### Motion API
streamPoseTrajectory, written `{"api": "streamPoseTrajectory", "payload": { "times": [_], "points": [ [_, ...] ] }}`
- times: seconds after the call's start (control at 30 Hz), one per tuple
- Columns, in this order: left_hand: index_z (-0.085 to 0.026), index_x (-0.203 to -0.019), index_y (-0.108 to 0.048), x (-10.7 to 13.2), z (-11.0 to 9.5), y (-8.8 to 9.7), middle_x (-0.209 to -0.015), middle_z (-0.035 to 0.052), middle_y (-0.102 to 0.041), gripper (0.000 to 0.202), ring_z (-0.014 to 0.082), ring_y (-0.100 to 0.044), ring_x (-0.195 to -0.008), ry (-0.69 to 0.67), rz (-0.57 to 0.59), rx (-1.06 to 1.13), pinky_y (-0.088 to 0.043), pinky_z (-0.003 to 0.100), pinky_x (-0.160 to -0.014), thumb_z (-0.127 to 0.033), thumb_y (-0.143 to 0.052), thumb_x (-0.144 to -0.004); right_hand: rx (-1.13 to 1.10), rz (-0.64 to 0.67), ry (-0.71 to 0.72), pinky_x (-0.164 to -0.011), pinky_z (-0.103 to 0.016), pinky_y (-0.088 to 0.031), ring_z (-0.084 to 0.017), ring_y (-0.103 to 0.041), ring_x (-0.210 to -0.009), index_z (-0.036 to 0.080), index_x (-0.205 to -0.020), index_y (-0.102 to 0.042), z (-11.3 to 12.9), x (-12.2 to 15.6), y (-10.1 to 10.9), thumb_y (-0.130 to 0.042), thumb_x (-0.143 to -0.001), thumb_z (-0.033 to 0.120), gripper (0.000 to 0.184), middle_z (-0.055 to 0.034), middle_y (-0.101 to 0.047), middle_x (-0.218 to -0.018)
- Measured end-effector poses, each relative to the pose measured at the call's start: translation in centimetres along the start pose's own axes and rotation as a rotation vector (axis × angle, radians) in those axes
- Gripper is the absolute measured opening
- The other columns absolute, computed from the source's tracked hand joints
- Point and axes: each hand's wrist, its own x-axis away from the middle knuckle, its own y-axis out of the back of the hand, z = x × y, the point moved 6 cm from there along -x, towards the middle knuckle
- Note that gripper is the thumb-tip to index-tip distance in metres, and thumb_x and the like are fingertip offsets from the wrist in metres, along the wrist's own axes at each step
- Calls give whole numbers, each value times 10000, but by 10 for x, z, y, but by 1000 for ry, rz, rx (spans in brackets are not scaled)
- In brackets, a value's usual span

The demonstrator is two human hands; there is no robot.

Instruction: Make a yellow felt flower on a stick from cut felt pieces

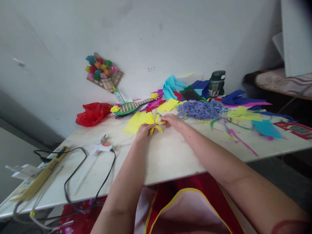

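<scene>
A yellow paper flower (155, 122) with narrow, spread petals is held above the front middle of the table. My left hand (145, 130) is closed on its left side, with the fingertips pinching the petals. At the flower's right edge, my right hand (171, 121) has its fingers pressed together on a petal; a small greyish thing shows near these fingertips, too small to name. Just behind my left hand lies a flat yellow paper sheet (133, 123). More yellow paper (168, 105) rests behind the flower.
A hot glue gun (102, 148) with a black cord and a power strip (40, 175) are at left. Behind are a red plastic bag (93, 114) and a green paper-covered instrument shape (131, 106). Purple yarn (202, 109), paper scraps (266, 128) and a dark bottle (216, 84) stand right.
</scene>
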Motion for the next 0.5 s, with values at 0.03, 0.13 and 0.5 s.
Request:
{"api": "streamPoseTrajectory", "payload": {
  "times": [0.03, 0.13, 0.5],
  "points": [
    [-126, -612, -724, 0, -1, 0, -562, 71, -680, 315, 122, -556, -485, -8, 5, 6, -401, 254, -503, -352, -927, -531, -1, -2, 0, -432, -196, -420, -79, -543, -463, 159, -635, -617, 0, 0, 0, -699, -861, 112, 246, 32, -633, -565],
    [-124, -632, -736, 2, -4, -2, -575, 57, -673, 343, 114, -543, -494, -27, 9, 49, -422, 260, -518, -343, -961, -496, 2, 10, 3, -433, -192, -422, -81, -546, -473, 160, -624, -613, 1, 2, -1, -684, -864, 107, 256, 36, -622, -549],
    [-105, -664, -759, 5, -7, -5, -663, 70, -713, 403, 123, -608, -569, 17, -23, 111, -426, 230, -510, -297, -1006, -411, 57, 70, -36, -473, -195, -429, -93, -533, -458, 174, -649, -610, -2, 5, -8, -712, -837, 124, 220, 9, -674, -524]
  ]
}}
